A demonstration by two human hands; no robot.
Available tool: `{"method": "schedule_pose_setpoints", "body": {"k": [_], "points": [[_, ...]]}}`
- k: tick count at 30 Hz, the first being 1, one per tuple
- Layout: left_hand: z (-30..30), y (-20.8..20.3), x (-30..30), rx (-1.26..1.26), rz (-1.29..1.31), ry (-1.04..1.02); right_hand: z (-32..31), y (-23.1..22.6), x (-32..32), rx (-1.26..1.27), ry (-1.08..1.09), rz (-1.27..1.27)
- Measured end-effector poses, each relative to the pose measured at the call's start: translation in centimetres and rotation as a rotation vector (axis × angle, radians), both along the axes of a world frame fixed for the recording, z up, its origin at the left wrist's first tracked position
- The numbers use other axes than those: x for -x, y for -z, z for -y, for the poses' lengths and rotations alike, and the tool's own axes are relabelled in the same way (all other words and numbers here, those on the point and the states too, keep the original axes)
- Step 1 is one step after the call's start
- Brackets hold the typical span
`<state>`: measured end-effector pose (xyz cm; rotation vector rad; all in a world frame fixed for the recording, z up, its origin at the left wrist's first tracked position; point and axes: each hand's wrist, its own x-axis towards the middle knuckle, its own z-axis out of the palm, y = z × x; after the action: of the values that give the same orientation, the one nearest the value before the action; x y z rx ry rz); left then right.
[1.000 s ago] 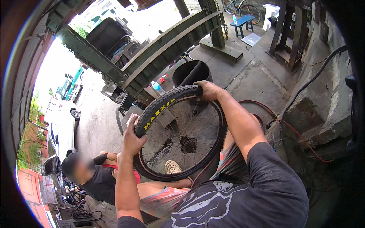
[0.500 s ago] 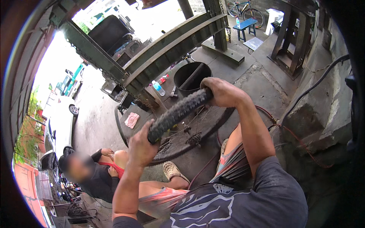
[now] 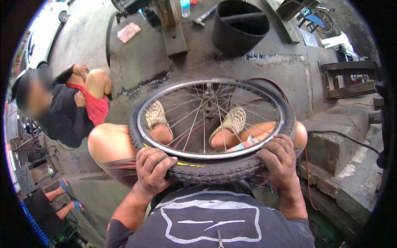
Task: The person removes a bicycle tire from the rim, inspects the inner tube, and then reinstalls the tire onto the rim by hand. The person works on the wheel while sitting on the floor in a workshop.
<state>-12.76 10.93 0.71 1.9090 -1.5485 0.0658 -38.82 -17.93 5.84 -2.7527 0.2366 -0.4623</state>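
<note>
A bicycle wheel point(image 3: 202, 156) with a silver rim, thin spokes and a knobby black tyre point(image 3: 217, 177) rests tilted over my lap and knees, its near edge against my shirt. My left hand point(image 3: 154, 168) is closed round the tyre at the near left, thumb along the sidewall near yellow markings. At the near right, my right hand point(image 3: 279, 159) grips the tyre, its fingers curled over toward the rim. The hub point(image 3: 209, 108) sits in the middle of the spokes. My clog-shod feet show through them.
Ahead stands a black bucket-like container point(image 3: 237, 31) beside a hammer point(image 3: 203, 17) and a bottle point(image 3: 185, 8). A pink cloth point(image 3: 128, 32) lies on the floor. Another person point(image 3: 62, 99) sits close on the left. At right are concrete steps point(image 3: 339, 144) with a dark hose point(image 3: 345, 134).
The wheel has come in from arm's length to my lap, and its rim now shows fully. Both hands have moved nearer my body, still gripping the tyre. My view has tilted down.
</note>
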Motion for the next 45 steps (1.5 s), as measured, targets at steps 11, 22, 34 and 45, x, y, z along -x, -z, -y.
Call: {"method": "schedule_pose_setpoints", "body": {"k": [11,22,34,45], "points": [[-0.9,0.1,-0.6,-0.049,-0.055,-0.025,0.3,0.8,0.1,0.04,-0.017,-0.014],[2.2,-2.1,-4.2,-0.095,-0.085,0.099,4.9,-6.9,-5.5,-0.436,-0.139,-0.434],[10.4,-11.0,-16.7,0.067,0.375,-0.046,3.6,-7.1,-13.8,-0.703,0.011,-0.232],[13.5,-8.9,-11.9,0.265,-1.403,-0.302,-7.5,-1.6,-20.2,-1.106,-0.064,-0.026]]}}
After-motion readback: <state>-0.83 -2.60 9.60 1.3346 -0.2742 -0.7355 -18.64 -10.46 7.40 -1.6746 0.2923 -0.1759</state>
